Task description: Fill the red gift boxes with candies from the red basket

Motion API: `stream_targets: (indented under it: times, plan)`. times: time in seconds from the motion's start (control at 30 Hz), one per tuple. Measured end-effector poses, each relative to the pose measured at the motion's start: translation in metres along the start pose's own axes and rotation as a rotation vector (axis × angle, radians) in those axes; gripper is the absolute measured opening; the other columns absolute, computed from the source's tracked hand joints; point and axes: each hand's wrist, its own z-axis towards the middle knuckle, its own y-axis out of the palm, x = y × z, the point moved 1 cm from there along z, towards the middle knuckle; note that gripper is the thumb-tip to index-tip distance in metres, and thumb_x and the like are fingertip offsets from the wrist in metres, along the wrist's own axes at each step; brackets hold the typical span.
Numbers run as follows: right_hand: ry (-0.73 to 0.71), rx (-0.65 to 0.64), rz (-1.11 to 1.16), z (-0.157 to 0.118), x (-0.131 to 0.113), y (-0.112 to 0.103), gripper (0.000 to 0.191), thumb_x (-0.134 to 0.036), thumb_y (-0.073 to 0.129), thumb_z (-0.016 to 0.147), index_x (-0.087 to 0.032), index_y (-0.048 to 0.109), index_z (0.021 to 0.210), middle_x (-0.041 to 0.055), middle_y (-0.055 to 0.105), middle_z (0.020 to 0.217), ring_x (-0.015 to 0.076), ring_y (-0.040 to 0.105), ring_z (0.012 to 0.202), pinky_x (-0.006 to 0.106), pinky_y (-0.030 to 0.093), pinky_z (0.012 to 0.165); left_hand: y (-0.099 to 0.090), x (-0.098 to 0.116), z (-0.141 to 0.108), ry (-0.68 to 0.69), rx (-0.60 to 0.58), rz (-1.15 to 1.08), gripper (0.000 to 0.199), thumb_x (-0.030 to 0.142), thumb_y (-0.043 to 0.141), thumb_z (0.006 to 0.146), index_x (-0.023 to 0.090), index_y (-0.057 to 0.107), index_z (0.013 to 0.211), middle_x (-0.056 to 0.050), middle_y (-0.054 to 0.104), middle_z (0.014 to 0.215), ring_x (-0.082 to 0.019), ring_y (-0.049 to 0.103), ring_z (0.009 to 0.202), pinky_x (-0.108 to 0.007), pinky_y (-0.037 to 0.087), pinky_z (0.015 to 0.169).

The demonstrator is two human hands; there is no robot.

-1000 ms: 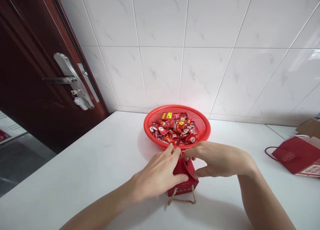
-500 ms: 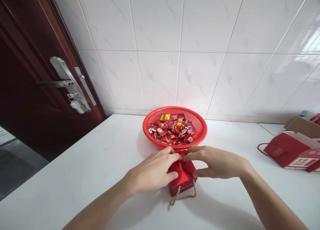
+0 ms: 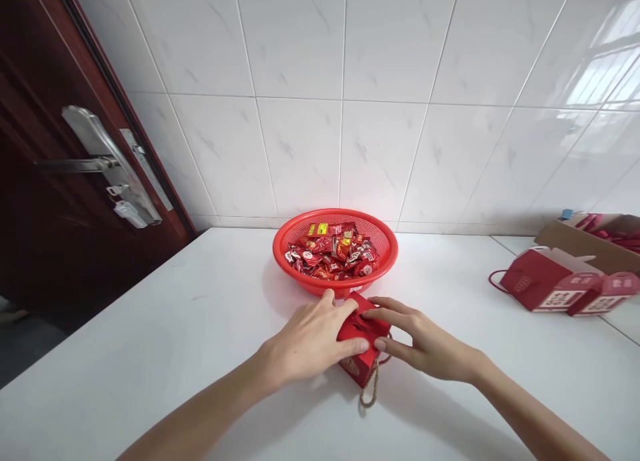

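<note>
A small red box (image 3: pixel 358 362) with a twisted rope handle (image 3: pixel 369 399) stands on the white table, turned at an angle. My left hand (image 3: pixel 315 337) rests on its top and left side, thumb across the top. My right hand (image 3: pixel 417 337) touches the top flaps and the right edge with its fingertips. The fingers of both hands are bent around the box, and they partly cover its top. Just behind the box sits a red mesh basket (image 3: pixel 286 264) holding several red-wrapped candies (image 3: pixel 345 249).
Folded red boxes (image 3: pixel 543 284) lie at the right, in front of a brown carton (image 3: pixel 560 237) with red items inside. A tiled wall (image 3: pixel 300 154) rises behind the table (image 3: pixel 190 327). At the left is a dark red door (image 3: pixel 40 214) with a metal handle.
The red box has turned, so a corner now faces me, and its top flaps lie flatter under my fingers. The view has shifted to the right, showing more of the carton.
</note>
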Motion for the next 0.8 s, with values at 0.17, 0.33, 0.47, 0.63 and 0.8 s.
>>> stream_targets:
  times: [0.17, 0.33, 0.47, 0.63, 0.8]
  plan:
    - [-0.037, 0.142, 0.008, -0.004, 0.02, 0.015, 0.053, -0.051, 0.053, 0.102, -0.022, 0.053, 0.146, 0.019, 0.045, 0.158, 0.032, 0.04, 0.15, 0.051, 0.043, 0.118, 0.01, 0.0, 0.006, -0.037, 0.033, -0.027, 0.046, 0.065, 0.055, 0.09, 0.024, 0.064, 0.11, -0.01, 0.064, 0.107, -0.032, 0.068, 0.093, -0.039, 0.051, 0.077]
    - [-0.067, 0.172, 0.029, -0.011, 0.032, 0.021, 0.076, -0.057, 0.071, 0.089, -0.024, 0.045, 0.153, 0.0195, 0.042, 0.16, 0.0348, 0.036, 0.152, 0.053, 0.042, 0.118, 0.022, 0.0, 0.013, -0.051, 0.089, -0.034, 0.043, 0.063, 0.05, 0.094, 0.023, 0.063, 0.1, -0.009, 0.067, 0.103, -0.031, 0.068, 0.093, -0.038, 0.048, 0.077]
    - [-0.056, 0.208, 0.052, -0.013, 0.031, 0.023, 0.061, -0.048, 0.075, 0.087, -0.025, 0.057, 0.141, 0.0176, 0.048, 0.154, 0.0344, 0.048, 0.143, 0.05, 0.048, 0.113, 0.016, -0.005, 0.014, 0.032, 0.083, -0.105, 0.035, 0.055, 0.046, 0.098, 0.023, 0.06, 0.093, -0.005, 0.07, 0.1, -0.027, 0.067, 0.092, -0.036, 0.047, 0.076]
    - [-0.112, 0.262, 0.212, -0.012, 0.029, 0.018, 0.054, -0.038, 0.078, 0.082, -0.025, 0.061, 0.132, 0.014, 0.06, 0.142, 0.032, 0.056, 0.135, 0.046, 0.049, 0.109, 0.002, -0.017, 0.016, 0.082, 0.052, -0.251, 0.038, 0.053, 0.059, 0.09, 0.024, 0.063, 0.115, -0.007, 0.07, 0.119, -0.028, 0.065, 0.107, -0.037, 0.051, 0.087]
    - [-0.093, 0.15, 0.206, -0.014, 0.032, 0.013, 0.049, -0.036, 0.076, 0.082, -0.025, 0.066, 0.128, 0.016, 0.048, 0.155, 0.0351, 0.051, 0.141, 0.05, 0.046, 0.112, 0.006, -0.022, 0.023, 0.113, -0.107, -0.324, 0.066, 0.048, 0.067, 0.086, 0.026, 0.05, 0.146, -0.01, 0.051, 0.155, -0.034, 0.049, 0.14, -0.04, 0.047, 0.104]
